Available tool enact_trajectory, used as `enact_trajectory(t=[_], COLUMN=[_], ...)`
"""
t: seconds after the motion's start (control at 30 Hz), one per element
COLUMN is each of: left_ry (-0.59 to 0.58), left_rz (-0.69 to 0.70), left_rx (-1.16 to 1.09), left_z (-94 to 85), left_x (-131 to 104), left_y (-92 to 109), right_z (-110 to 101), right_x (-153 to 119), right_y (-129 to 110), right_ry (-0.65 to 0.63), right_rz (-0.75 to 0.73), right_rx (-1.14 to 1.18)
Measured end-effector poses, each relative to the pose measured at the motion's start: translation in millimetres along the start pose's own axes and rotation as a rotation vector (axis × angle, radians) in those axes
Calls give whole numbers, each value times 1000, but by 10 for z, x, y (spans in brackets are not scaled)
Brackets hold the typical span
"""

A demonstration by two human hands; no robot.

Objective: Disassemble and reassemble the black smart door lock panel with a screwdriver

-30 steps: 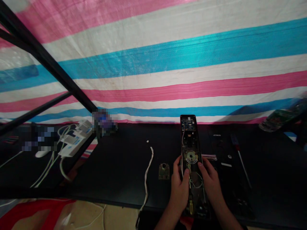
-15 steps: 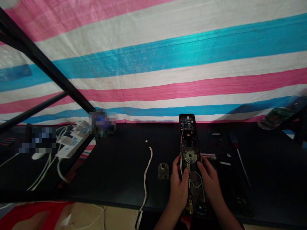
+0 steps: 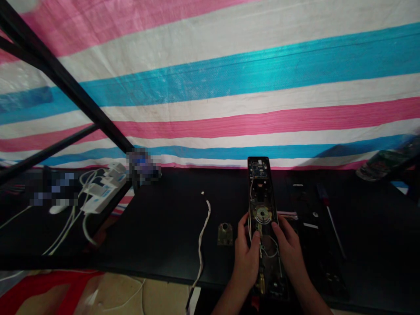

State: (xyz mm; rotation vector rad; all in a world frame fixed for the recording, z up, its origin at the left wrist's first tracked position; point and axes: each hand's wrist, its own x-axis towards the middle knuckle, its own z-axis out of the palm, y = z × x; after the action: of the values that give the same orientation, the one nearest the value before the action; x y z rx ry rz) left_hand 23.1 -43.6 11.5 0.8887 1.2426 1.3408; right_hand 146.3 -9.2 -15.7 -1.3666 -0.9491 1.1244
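A long black device housing (image 3: 263, 199) lies open side up, tilted over the table's near edge. Inside it are a blue circuit board (image 3: 259, 169) at the far end, a round disc part (image 3: 263, 214), thin wires and brass-coloured pieces. My left hand (image 3: 246, 256) grips its left side, thumb over the rim. My right hand (image 3: 288, 245) grips the right side, its thumb resting near the disc. Left of my hands lies a small plate with a round hole (image 3: 225, 235), and beyond it a white wrapped cable (image 3: 200, 240).
On the right are a screwdriver (image 3: 333, 225), a dark panel (image 3: 316, 258) and small white pieces. A plastic bottle (image 3: 374, 166) leans at the back right. A power strip (image 3: 100, 199) with cords and a black metal frame (image 3: 74, 92) are on the left. Striped sheeting hangs behind.
The whole view has shifted slightly, so things appear a little further right. Both hands keep nearly the same hold on the housing.
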Motion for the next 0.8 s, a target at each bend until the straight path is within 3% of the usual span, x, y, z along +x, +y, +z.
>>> enact_trajectory(t=[0.63,0.8], left_ry=[-8,-3], left_rz=[-26,8], left_rx=[-38,-11], left_z=[5,-10], left_x=[-3,-2], left_y=[-6,-28], right_z=[12,-12], right_x=[10,-50], right_y=[-39,-141], right_ry=[0,-48], right_rz=[10,-38], right_rx=[-6,-153])
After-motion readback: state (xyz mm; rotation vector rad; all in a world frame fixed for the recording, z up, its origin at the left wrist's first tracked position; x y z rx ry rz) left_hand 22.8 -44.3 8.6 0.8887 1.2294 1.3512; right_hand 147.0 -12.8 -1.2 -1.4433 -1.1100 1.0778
